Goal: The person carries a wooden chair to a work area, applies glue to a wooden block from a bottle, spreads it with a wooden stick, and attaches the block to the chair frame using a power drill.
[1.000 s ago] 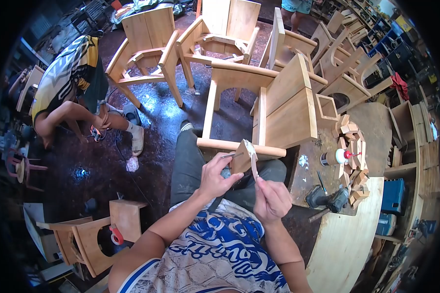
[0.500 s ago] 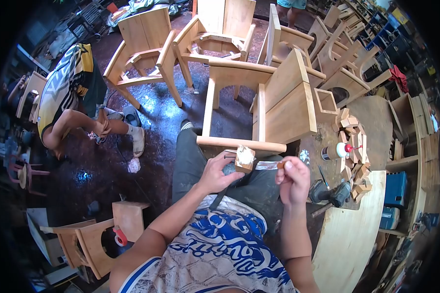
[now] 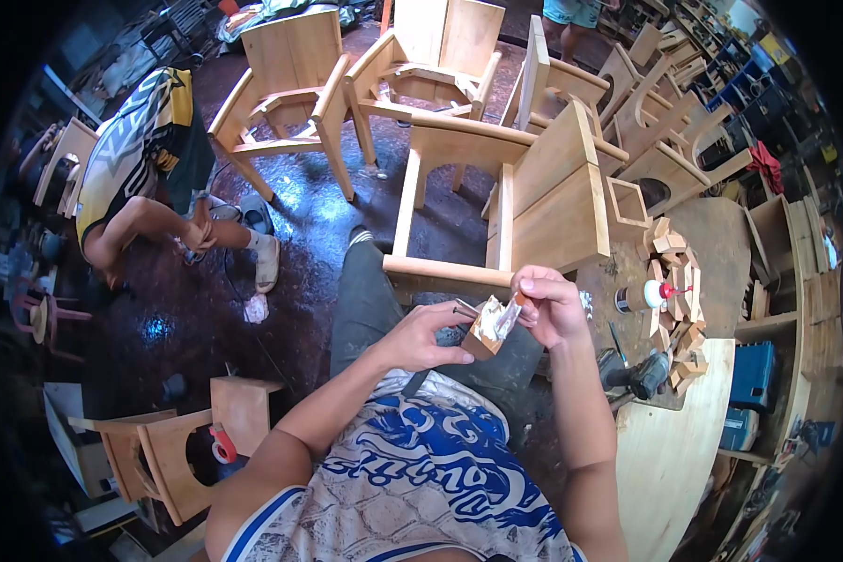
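Observation:
My left hand [image 3: 420, 339] is closed around a small wooden block [image 3: 480, 347] whose upper face carries whitish paste [image 3: 489, 318]. Thin dark nails or screws [image 3: 462, 311] stick out by its fingers; which end shows is unclear. Pinched in my right hand [image 3: 554, 307] is a small putty knife [image 3: 510, 318], its blade smeared white and laid against the pasted face of the block. Both hands are above my lap, just in front of a wooden chair [image 3: 557, 201] lying tipped, its round-edged rail [image 3: 450, 272] nearest me.
Several wooden chairs [image 3: 293, 56] stand ahead. At right, a bench [image 3: 712, 225] bears wood blocks [image 3: 688, 281], a glue bottle [image 3: 650, 294] with a red tip and a power drill [image 3: 644, 375]. Another person [image 3: 140, 169] bends at left. A tape roll [image 3: 223, 444] sits lower left.
My right hand has moved up and left, bringing the putty knife onto the pasted face. The block in my left hand has tilted and shifted slightly right and down.

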